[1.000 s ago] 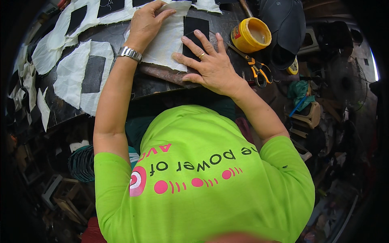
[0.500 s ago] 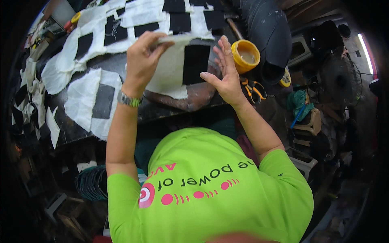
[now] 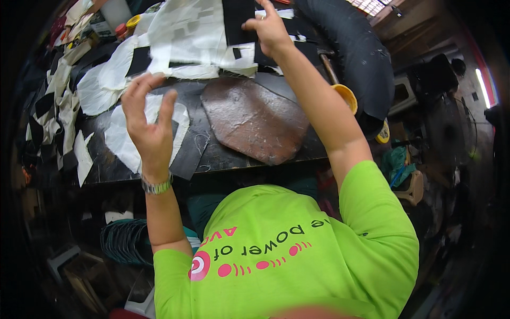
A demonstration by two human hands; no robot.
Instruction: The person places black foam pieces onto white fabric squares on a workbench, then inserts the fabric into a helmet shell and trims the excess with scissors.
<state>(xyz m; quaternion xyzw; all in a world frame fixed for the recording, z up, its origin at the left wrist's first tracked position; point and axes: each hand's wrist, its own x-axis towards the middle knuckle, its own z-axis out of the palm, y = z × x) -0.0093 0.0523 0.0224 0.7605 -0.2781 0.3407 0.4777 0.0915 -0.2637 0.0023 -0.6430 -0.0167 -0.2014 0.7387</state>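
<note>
My left hand [image 3: 146, 114] is raised above the table's left part with fingers apart and nothing in them. Below and beside it lies a white fabric piece [image 3: 119, 141] with a dark piece at its edge. My right hand [image 3: 272, 33] reaches to the far side, fingers spread and empty, at the edge of a black strip [image 3: 237, 24]. This strip adjoins a large white sheet [image 3: 183, 37], spread over other white and black pieces. Between my arms sits a bare brown slab [image 3: 255, 122] with a shiny, uneven surface.
A yellow pot [image 3: 346, 98] is partly covered by my right forearm, near a wooden-handled tool [image 3: 329, 66]. A thick black roll [image 3: 356, 58] lines the right side. Cloth scraps [image 3: 64, 111] hang at the left edge. A stool [image 3: 411, 189] stands right of the table.
The white and black sheet has left my left hand and the brown slab and now lies at the far side. My right hand moved far forward; my left hand drew back left and opened.
</note>
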